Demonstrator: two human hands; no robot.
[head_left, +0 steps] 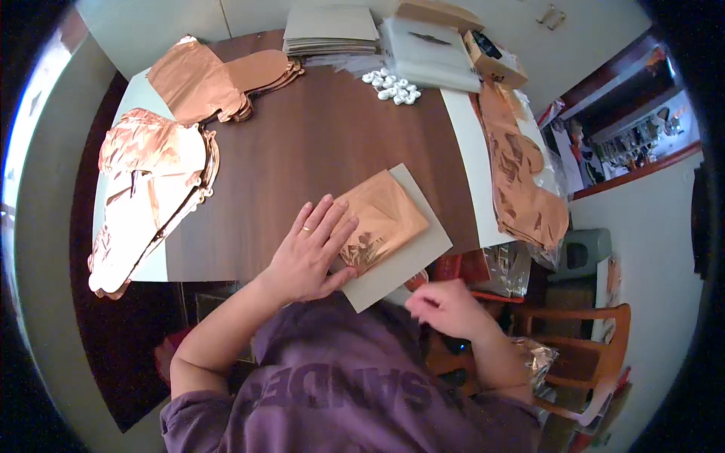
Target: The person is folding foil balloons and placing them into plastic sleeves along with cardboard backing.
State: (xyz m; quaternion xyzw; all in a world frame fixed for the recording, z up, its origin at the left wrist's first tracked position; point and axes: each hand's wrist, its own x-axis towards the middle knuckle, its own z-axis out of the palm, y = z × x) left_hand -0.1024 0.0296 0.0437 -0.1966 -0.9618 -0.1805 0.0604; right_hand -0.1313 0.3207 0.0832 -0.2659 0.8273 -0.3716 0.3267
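My left hand (308, 253), with a ring on one finger, lies flat with its fingers stretched over a folded copper-coloured foil balloon (393, 215). The folded foil rests on a grey cardboard sheet (411, 266), which sits at a slant by the table's near edge and partly overhangs it. To the right of the sheet's near corner, my right hand (447, 309) is off the table with its fingers curled in. Whatever those fingers may hold is hidden, and the hand is slightly blurred.
Flat copper foil balloons lie in piles at the left (151, 192), far left (200, 79) and right (521, 177). At the back are stacked grey cardboard (331, 30), clear plastic bags (427, 57), small white rolls (393, 89) and an open box (502, 69). A wooden chair (615, 340) stands right.
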